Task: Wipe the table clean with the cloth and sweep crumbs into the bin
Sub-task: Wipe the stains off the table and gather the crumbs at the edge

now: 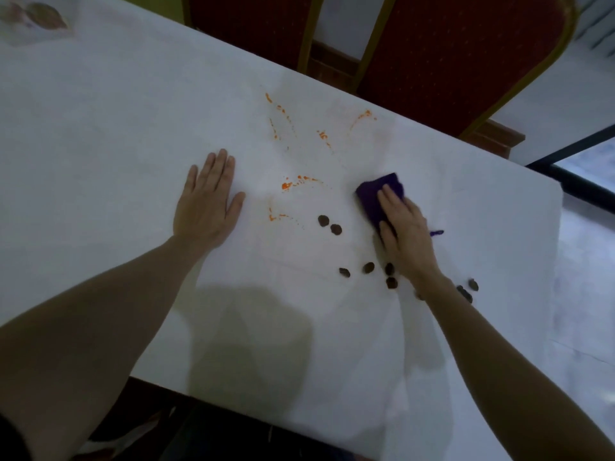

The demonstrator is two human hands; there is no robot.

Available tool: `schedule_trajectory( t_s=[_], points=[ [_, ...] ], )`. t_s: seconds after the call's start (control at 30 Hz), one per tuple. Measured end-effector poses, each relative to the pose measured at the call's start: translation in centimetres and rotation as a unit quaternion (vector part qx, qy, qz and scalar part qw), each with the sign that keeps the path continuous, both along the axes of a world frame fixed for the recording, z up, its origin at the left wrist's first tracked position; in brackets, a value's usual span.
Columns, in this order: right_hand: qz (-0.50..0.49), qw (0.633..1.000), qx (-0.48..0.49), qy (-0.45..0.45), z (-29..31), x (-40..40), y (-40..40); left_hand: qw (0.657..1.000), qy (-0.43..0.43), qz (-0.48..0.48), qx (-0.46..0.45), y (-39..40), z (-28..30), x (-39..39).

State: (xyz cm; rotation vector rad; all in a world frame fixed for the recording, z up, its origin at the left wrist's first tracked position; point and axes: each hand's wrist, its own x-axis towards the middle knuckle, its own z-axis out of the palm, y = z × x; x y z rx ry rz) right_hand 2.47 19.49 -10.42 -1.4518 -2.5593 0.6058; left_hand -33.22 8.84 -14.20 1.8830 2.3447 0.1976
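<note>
A dining or banquet room, it seems: two red upholstered chairs (459, 58) with gold-painted frames stand along the far side of a long surface (116, 128) covered in a white cloth, above a pale tiled floor (585, 294)

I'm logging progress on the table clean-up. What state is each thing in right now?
Left hand: flat on the table, fingers spread, holding nothing.
Right hand: pressing the cloth down on the table.
Purple cloth: bunched under the right hand.
Orange smears: streaked across the table, not wiped.
Brown crumbs: scattered, not swept.
White table: soiled.
Red chairs: pushed in at the far side.
</note>
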Motion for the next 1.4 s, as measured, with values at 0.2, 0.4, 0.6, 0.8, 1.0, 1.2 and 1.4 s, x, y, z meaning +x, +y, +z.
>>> schedule_trajectory(
  t_s=[0.2,0.4,0.6,0.8,1.0,1.2,1.4],
  points=[
    [-0.145,0.989,0.022,-0.012,0.2,-1.1,6.9,1.000,0.006,-0.001,0.004,-0.1,0.0,0.1],
    [-0.166,0.986,0.024,-0.025,-0.1,-7.3,10.4,1.000,0.015,-0.003,0.007,-0.2,-0.1,0.2],
    [-0.014,0.999,0.023,-0.016,-0.3,-12.8,5.1,1.000,0.016,-0.002,0.001,-0.2,-0.1,0.2],
    [0.056,0.997,0.041,-0.035,-0.7,-8.3,1.3,1.000,0.018,0.003,-0.003,-0.1,0.0,0.2],
    [-0.142,0.988,0.045,-0.026,-0.3,-6.5,7.5,1.000,0.021,0.004,-0.004,0.0,0.0,0.1],
    [-0.165,0.986,0.030,-0.016,-0.3,-13.7,11.8,1.000,0.024,0.007,-0.002,-0.1,0.0,0.2],
    [0.021,1.000,0.015,-0.010,-0.3,-17.1,5.8,1.000,0.028,0.007,-0.012,-0.2,-0.1,0.1]
  ],
)
